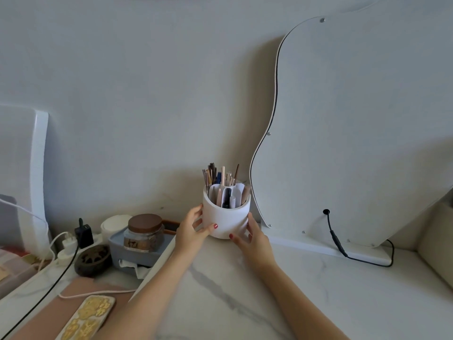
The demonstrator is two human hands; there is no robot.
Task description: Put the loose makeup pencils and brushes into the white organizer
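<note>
Two hands clasp the white organizer (226,217) from opposite sides: the left hand (193,229) curls round its left wall with the thumb across the front, and the right hand (252,238) presses its right wall, thumb low on the front near the base. Both hands are partly closed around the round pot, fingers spread on its surface. The organizer stands upright on the marble tabletop (282,290), near the wall at the back. Makeup pencils and brushes (220,179) stand in its compartments, most poking well above the rim, a few shorter ones sunk between the inner dividers.

Just to the right stands a white wavy-edged panel (355,131), leaning back on a flat base, with a black cable (337,240) plugged into its lower part and looping across the tabletop. The organizer's right side is close to this panel's edge.

Left of the left hand, on a lower surface, sits a grey tray (137,251) holding a glass jar (144,233) with a brown lid; its label carries dark marks too blurred to read. Behind it is a white round container (114,225). Further left are a dark carved bowl (92,260), a black plug adapter (84,233) in a white power strip, and white and black cords. A pale plaque with gold ornament (85,317) lies at the bottom edge; any writing on it cannot be made out.
</note>
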